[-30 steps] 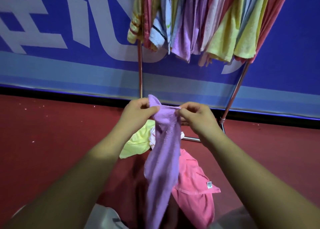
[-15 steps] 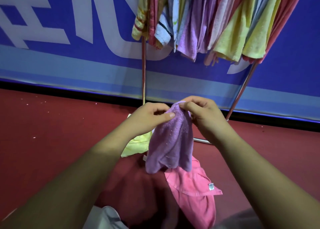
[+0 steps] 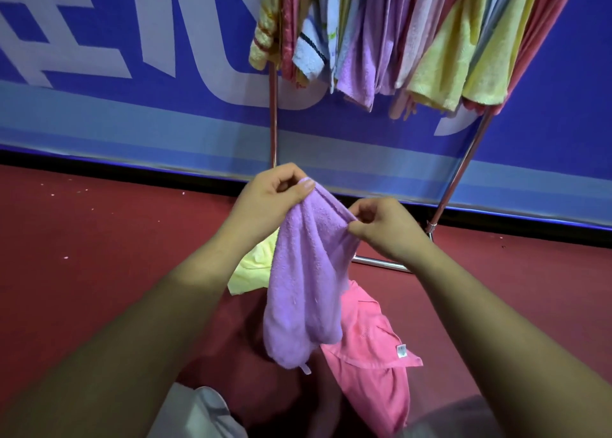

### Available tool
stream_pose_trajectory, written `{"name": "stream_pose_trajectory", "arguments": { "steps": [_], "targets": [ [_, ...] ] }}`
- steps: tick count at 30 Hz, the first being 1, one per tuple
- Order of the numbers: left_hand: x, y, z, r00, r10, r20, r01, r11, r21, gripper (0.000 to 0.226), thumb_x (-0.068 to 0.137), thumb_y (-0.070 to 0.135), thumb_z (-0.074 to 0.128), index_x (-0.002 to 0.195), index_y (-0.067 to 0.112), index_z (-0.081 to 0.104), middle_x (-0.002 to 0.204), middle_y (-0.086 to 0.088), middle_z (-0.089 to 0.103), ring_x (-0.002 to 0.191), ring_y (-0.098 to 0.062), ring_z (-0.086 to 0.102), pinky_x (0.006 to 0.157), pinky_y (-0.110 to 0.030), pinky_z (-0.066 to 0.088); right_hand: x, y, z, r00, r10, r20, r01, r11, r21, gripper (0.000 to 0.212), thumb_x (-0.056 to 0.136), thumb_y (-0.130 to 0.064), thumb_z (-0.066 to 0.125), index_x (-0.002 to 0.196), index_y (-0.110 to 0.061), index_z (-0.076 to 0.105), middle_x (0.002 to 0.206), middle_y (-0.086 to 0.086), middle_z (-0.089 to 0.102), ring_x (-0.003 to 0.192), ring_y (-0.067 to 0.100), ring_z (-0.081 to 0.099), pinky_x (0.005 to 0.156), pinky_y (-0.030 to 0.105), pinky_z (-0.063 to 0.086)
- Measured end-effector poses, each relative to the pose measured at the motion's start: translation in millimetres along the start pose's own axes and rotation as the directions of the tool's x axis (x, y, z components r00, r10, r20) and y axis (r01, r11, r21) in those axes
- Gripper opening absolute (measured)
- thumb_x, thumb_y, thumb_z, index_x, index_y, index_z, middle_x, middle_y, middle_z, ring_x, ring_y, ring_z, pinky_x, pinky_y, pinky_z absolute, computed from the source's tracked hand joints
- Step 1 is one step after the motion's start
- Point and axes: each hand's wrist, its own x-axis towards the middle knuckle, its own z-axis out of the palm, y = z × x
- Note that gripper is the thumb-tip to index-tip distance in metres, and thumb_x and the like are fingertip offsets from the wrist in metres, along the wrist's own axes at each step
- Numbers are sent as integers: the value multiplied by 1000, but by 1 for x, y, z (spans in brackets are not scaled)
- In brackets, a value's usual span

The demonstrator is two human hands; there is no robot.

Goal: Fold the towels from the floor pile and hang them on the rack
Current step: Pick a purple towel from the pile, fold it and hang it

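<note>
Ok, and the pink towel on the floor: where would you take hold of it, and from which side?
Probably the corner bearing the white label, approached from above on the right. The pink towel lies crumpled, partly hidden behind the purple towel pinched by the left hand and right hand, but that corner juts out flat and unobstructed, so a pinch grip there looks easiest.

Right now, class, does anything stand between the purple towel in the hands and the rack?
Nothing visible does: open air separates the purple towel, pinched by the left hand and right hand, from the rack, though hanging towels crowd it.
</note>
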Motion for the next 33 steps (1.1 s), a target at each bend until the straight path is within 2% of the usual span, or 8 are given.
{"name": "stream_pose_trajectory", "arguments": {
  "steps": [5, 10, 15, 19, 23, 27, 29, 33],
  "targets": [
    [0, 4, 3, 979, -126, -160, 104, 985, -138, 19, 83, 30, 59, 70, 19, 53, 69, -6, 43, 67, -15, 37, 61, -31, 31, 3, 21, 2, 997, 70, 20, -65, 980, -187, 14, 76, -5, 63, 63, -9, 69, 57, 0, 64, 54, 11, 50, 56, 21, 41],
    [3, 2, -11, 970, -181, -160, 170, 982, -80, 21, 86, 20, 61, 67, 18, 51, 66, -1, 43, 63, -13, 38, 63, -31, 31, 1, 15, 3, 991, 85, 102, -121, 889, 441, 18, 88, 6, 64, 91, -8, 75, 86, 6, 76, 78, 13, 69, 84, 32, 52],
    [-3, 13, 3, 970, -127, 207, 159, 976, -149, 13, 83, 21, 62, 70, 23, 61, 71, -4, 53, 71, -17, 44, 63, -27, 36, -5, -9, 27, 960, -183, 214, 96, 928, 361, 18, 85, -6, 73, 102, -7, 72, 100, 9, 76, 87, 9, 62, 83, 32, 53],
    [-4, 14, 0, 986, -107, 128, 136, 958, -250, 14, 91, 9, 61, 78, 10, 57, 70, -9, 59, 69, -17, 58, 64, -24, 43, -3, 1, 33, 976, -117, 182, 88, 983, 159, 14, 76, -10, 66, 65, -9, 58, 62, -3, 49, 62, 8, 38, 58, 30, 33],
    [1, 5, -11, 982, -186, -42, 168, 948, -270, 13, 83, 19, 62, 71, 17, 58, 79, -13, 50, 75, -22, 44, 67, -32, 35, 1, 18, 27, 982, 28, 188, 8, 982, -191, 20, 70, -17, 70, 64, -3, 56, 59, 1, 43, 59, 14, 34, 54, 32, 32],
    [9, -14, -17, 905, -340, -257, 356, 934, 17, 22, 86, 18, 64, 66, 20, 54, 69, -3, 51, 72, -17, 43, 62, -30, 32, 3, 21, 11, 987, 67, 144, -57, 995, -77, 19, 73, -5, 72, 59, -9, 59, 55, -2, 48, 50, 8, 37, 49, 27, 33],
    [8, -16, -16, 931, -320, -177, 350, 920, 178, 14, 89, 16, 66, 78, 19, 59, 71, 3, 55, 70, -14, 47, 62, -27, 36, 0, 10, 5, 994, 36, 104, -41, 998, 53, 24, 74, -2, 70, 58, -12, 56, 54, -5, 46, 49, 6, 35, 47, 23, 31],
    [-3, -9, 8, 917, -290, 272, 300, 954, 4, 26, 98, 27, 61, 123, 20, 59, 100, 8, 68, 88, 3, 62, 80, -10, 46, -12, -15, 5, 980, -115, 161, 82, 977, 198, 11, 79, 2, 68, 70, -2, 62, 61, -7, 49, 56, 4, 39, 51, 22, 35]
  ]
}}
